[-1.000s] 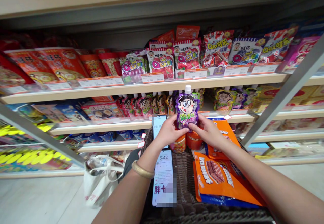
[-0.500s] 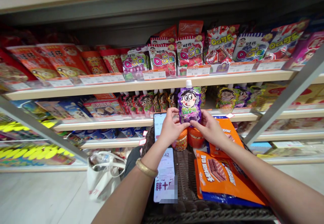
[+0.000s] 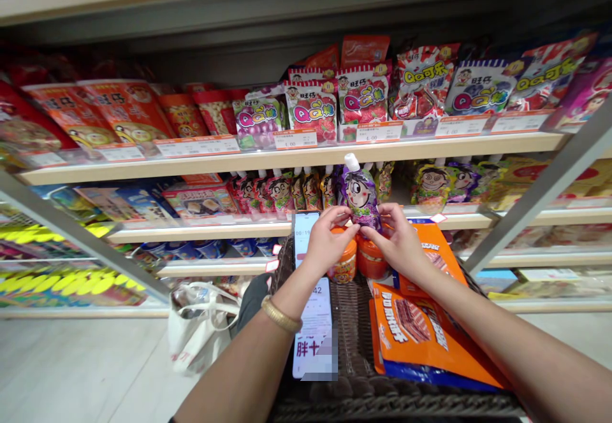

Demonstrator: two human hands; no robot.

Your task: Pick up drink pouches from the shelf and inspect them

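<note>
Between my two hands is a purple jelly drink pouch (image 3: pixel 359 193) with a white spout cap and a cartoon face, tilted a little to the left. My left hand (image 3: pixel 329 239) pinches its lower left side, and my right hand (image 3: pixel 399 239) grips its lower right side. Under the pouch, two orange-lidded jars (image 3: pixel 343 264) stand in a dark woven basket (image 3: pixel 351 327). Orange snack bags (image 3: pixel 425 334) lie in the basket on the right. On the left of it rest two phones (image 3: pixel 313 330) with lit screens, the farther one partly behind my left hand.
Ahead is a shelf unit with wooden-edged boards (image 3: pixel 191 163). Gummy candy bags (image 3: pixel 363 95) fill the upper board; more spouted pouches (image 3: pixel 280 192) stand on the one below. A slanting metal post (image 3: pixel 530 190) is on the right. A white tote bag (image 3: pixel 203 327) sits on the floor at left.
The pouch has turned and tilted, its cap leaning left. Both hands still hold it. The view has shifted slightly.
</note>
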